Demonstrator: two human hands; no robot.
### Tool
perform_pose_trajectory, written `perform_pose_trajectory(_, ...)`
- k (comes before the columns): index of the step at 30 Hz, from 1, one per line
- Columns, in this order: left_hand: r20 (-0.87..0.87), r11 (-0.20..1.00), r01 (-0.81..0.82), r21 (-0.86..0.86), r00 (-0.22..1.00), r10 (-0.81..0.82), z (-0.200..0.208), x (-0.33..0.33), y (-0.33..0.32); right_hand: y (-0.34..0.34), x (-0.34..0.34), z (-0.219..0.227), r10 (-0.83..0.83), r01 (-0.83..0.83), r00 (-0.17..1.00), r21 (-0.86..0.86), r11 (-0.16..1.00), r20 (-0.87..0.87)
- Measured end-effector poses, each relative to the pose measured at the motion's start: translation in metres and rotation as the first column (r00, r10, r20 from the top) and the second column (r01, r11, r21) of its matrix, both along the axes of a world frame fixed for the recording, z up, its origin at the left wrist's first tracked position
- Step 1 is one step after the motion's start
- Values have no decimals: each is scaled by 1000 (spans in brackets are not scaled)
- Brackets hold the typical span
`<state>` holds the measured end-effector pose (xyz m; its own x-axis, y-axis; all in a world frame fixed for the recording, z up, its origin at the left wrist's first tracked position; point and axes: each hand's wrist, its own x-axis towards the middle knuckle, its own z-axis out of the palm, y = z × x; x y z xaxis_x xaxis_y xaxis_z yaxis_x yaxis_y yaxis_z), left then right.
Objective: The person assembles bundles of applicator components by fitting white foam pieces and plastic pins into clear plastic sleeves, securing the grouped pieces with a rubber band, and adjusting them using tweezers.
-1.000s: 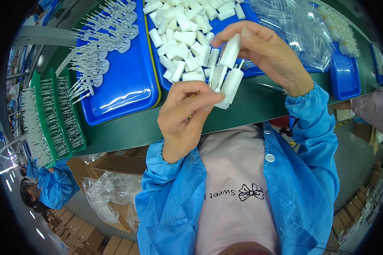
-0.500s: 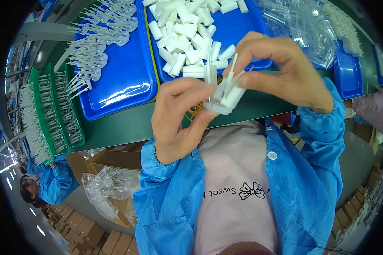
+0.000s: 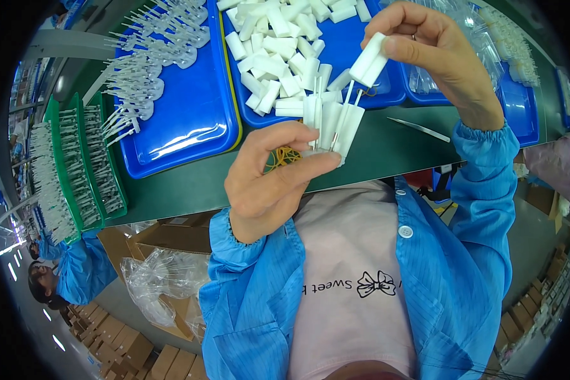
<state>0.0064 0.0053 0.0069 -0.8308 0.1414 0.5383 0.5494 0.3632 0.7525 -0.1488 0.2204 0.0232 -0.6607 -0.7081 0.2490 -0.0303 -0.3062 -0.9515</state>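
Note:
My left hand [image 3: 269, 180] pinches the lower end of a part made of white foam blocks and thin pale rods [image 3: 328, 126], its rods pointing up and away. Higher and to the right, my right hand [image 3: 434, 49] grips a white foam block [image 3: 368, 61] between thumb and fingers. The block's lower end is at the tips of two rods; whether they go into it I cannot tell. Many similar foam blocks lie heaped in a blue tray [image 3: 348, 45] behind my hands. Yellow rubber bands [image 3: 285, 156] lie on the table, partly behind my left hand.
Tweezers [image 3: 419, 130] lie on the green table. A left blue tray [image 3: 177, 107] holds white rod clusters [image 3: 133, 95]; beside it stands a green rack [image 3: 63, 171] of thin parts. Clear plastic pieces [image 3: 487, 44] lie at right. An open cardboard box [image 3: 171, 237] and a co-worker [image 3: 85, 272] are at lower left.
My right hand has moved up and to the right, with a foam block now plainly seen in it. My left hand stays nearly in place. The tweezers have come into sight.

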Motion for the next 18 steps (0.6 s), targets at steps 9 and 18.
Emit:
perform_pose_trajectory(9,2,1000,8,5,1000,-8,3,2,-1,1,32,43,-227,141,941,321,936,249)
perform_pose_trajectory(18,11,999,4,-33,1000,-3,3,1,0,-4,47,27,-43,55,998,358,932,-43)
